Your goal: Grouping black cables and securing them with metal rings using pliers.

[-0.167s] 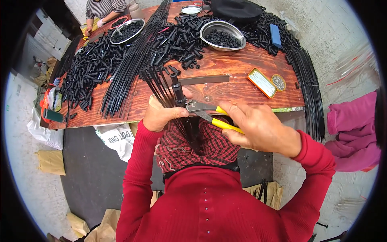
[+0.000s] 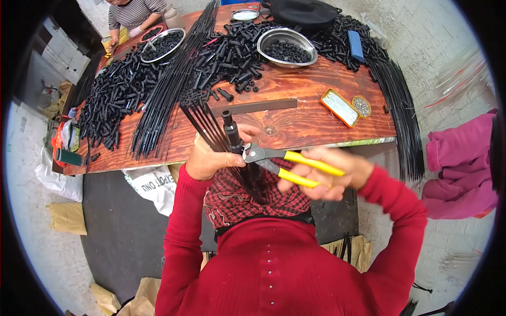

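Note:
In front of my lap, my left hand (image 2: pixel 209 160) is wrapped round a black tubular part (image 2: pixel 230 128) standing nearly upright. Thin black ribs (image 2: pixel 203 120) with knobbed tips fan up beside it, and their lower ends run down toward my checked apron (image 2: pixel 232 200). My right hand (image 2: pixel 329 174), partly blurred, grips a pair of yellow-handled pliers (image 2: pixel 303 163). The handles stand apart. The metal jaws (image 2: pixel 254 153) meet the part right at my left thumb; what lies between them is hidden.
Heaps of black tubular pieces (image 2: pixel 126 87) and long black rods (image 2: pixel 166 100) cover much of the wooden table (image 2: pixel 311 95). Steel bowls (image 2: pixel 290 63) hold small black parts. A tin of white sticks (image 2: pixel 340 108) touches a round dish (image 2: pixel 361 106). Another person (image 2: pixel 132 18) works at the far left.
The pliers' handles have spread wider and my right hand has loosened round them, shifting a little right. My left hand and the part stay almost in place.

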`<action>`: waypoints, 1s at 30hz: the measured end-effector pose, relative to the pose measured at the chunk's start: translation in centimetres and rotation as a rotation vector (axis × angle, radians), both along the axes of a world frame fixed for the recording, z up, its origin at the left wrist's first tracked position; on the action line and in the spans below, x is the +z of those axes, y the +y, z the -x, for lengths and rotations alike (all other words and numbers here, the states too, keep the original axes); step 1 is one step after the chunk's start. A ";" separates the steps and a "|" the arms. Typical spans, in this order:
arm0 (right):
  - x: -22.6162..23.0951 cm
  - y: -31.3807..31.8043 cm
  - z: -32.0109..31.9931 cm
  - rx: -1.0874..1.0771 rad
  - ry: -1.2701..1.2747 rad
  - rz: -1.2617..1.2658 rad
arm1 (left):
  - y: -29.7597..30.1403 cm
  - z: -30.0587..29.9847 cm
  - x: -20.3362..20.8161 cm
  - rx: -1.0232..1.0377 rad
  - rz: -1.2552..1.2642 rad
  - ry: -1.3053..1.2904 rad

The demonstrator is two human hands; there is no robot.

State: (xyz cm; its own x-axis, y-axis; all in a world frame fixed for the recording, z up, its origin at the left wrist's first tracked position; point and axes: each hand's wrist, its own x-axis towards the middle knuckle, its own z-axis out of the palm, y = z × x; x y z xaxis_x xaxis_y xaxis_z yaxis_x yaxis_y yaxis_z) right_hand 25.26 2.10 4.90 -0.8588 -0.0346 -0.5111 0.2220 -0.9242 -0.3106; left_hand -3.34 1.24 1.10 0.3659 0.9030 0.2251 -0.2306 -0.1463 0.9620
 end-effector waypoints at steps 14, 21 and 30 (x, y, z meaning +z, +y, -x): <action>3.1 -1.7 0.7 -0.239 -0.444 -2.375 | 0.8 -0.7 0.7 0.015 0.152 -0.036; -2.2 -1.3 -0.5 -0.048 0.018 -0.029 | 0.8 -0.5 -0.4 -0.047 0.062 -0.018; -1.0 -3.3 1.4 -0.131 0.014 -0.285 | 0.8 0.1 -1.3 -0.082 0.161 -0.127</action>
